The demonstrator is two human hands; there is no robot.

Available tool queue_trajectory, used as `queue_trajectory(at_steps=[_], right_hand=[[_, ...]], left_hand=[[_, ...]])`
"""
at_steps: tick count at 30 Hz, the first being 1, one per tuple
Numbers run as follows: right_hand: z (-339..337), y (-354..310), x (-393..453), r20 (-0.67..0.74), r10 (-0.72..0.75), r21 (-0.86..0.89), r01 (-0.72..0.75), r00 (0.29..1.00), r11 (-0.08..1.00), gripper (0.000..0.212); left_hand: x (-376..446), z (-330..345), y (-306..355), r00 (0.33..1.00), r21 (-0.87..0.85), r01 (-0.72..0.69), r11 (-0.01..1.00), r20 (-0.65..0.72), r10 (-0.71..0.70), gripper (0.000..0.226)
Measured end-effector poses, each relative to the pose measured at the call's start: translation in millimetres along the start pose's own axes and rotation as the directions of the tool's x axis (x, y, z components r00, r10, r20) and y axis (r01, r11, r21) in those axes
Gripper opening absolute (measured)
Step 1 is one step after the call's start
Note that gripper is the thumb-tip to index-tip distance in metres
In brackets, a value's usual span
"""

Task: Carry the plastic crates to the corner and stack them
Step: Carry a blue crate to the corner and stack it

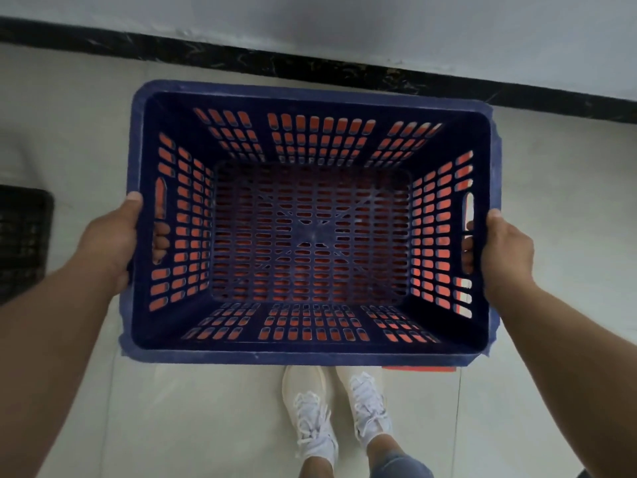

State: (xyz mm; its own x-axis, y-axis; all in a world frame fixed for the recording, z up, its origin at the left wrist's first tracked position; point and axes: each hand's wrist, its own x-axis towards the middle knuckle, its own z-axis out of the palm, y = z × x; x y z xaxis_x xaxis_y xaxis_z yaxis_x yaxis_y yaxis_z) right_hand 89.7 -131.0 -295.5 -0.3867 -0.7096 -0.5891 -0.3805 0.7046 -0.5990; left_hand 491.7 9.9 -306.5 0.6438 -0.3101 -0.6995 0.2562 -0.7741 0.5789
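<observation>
Tiled floor [206, 408] — both hands grip blue crate [310, 355] (handle slots).

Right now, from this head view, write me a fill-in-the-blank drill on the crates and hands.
1. Both hands hold the ____ crate by its side handle slots.
2. Through its slots shows a crate coloured ____.
3. The left hand and right hand grip ____ ends of the crate.
4. A black crate sits at the picture's ____ edge.

Missing words: blue; red; opposite; left

Head camera looks steeply down, close over the floor [206, 408].
</observation>
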Motion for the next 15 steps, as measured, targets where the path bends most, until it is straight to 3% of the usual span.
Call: queue_trajectory(at_steps=[6, 15], right_hand=[[-11.5, -24.2, -13.5, 0.031, -0.063, -0.009, 0.063, 0.998, 0.998, 0.036], [-27.5, -116.8, -76.0, 0.173, -0.15, -0.146, 0.176, 0.973, 0.973, 0.029]], left_hand=[[-26.5, -22.2, -3.5, 0.999, -0.08, 0.046, 0.996, -0.02, -0.048, 0.047], [-128.5, -95.3, -8.2, 0.979, -0.318, 0.122, 0.94, -0.12, -0.168, 0.042]])
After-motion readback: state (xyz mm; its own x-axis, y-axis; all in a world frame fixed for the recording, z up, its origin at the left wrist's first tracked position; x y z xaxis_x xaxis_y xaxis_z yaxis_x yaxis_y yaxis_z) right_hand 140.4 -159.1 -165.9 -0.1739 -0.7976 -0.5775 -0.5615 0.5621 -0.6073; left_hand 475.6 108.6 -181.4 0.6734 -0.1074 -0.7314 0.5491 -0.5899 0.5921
